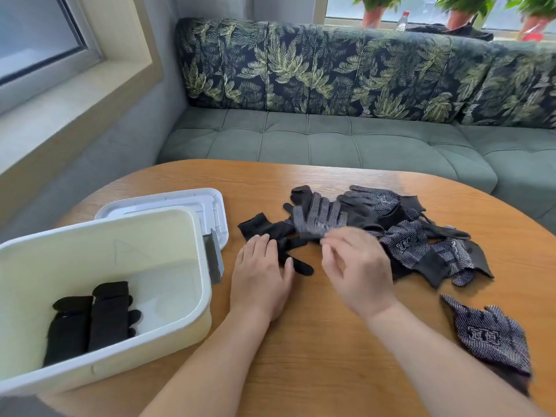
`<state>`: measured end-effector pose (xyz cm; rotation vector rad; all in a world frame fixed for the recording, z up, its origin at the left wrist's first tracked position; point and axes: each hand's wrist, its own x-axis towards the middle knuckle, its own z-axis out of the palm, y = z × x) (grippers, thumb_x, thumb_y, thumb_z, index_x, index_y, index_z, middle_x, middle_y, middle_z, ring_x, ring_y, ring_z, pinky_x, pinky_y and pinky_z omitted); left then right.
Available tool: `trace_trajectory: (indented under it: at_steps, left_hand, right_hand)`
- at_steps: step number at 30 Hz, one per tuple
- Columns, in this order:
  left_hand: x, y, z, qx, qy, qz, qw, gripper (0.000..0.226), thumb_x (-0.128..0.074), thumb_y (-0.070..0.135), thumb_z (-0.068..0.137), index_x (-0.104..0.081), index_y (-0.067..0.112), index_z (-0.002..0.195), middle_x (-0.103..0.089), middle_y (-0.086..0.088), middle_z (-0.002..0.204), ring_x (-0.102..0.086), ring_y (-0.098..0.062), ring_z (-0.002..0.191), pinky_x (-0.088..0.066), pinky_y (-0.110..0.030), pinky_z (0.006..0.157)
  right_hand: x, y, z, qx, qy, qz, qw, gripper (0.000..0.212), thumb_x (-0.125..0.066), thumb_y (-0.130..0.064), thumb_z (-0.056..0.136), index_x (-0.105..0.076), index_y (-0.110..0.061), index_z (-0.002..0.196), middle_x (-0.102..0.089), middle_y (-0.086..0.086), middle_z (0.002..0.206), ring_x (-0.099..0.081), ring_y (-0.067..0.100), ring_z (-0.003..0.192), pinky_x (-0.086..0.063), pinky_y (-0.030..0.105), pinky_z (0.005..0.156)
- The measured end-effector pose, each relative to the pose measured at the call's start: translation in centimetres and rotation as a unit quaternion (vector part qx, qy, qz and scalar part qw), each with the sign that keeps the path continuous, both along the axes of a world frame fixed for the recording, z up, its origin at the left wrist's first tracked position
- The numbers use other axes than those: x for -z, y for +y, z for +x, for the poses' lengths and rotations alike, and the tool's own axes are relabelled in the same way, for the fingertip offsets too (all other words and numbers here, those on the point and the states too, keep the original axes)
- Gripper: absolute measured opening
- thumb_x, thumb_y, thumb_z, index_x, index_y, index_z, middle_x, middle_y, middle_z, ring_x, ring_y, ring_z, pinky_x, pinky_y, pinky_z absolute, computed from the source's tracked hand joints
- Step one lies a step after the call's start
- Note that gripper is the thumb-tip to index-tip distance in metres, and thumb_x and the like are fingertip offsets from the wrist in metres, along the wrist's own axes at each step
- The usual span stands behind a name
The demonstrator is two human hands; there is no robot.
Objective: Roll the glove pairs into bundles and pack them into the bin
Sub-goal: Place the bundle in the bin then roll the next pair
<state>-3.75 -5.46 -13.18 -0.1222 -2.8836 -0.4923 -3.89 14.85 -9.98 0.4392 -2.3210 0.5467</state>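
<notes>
Btw bin [205,284] & glove pile [403,239]: L hand [261,275]

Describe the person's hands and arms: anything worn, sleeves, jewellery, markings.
The left hand and right hand are bare: no gloves, rings or watch in view. The left forearm and right forearm are uncovered to the frame's edge, with no sleeves or markings showing.

Left hand [261,269] presses black glove [258,225] — right hand [355,266] pinches dotted glove [319,215].

The rounded wooden table [316,341] bears a white bin [205,284], a white lid [212,203] behind it, a heap of black gloves [400,236] and one lone glove [490,338] apart.
</notes>
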Motion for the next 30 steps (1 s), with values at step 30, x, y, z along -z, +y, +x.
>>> trace_trajectory:
  at_steps: [30]
  left_hand:
    - [-5.6, -0.7, 7.0, -0.090, -0.217, 0.145, 0.961, 0.027, -0.069, 0.035, 0.099, -0.067, 0.024, 0.123, -0.062, -0.002, 0.129, -0.062, -0.026, 0.113, -0.056, -0.043, 0.100]
  right_hand:
    - [3.5, 2.0, 12.4, 0.032, -0.221, -0.003, 0.975, 0.027, -0.044, -0.050, 0.103, -0.066, -0.038, 0.092, -0.055, -0.019, 0.071, -0.050, 0.005, 0.079, -0.041, 0.035, 0.078]
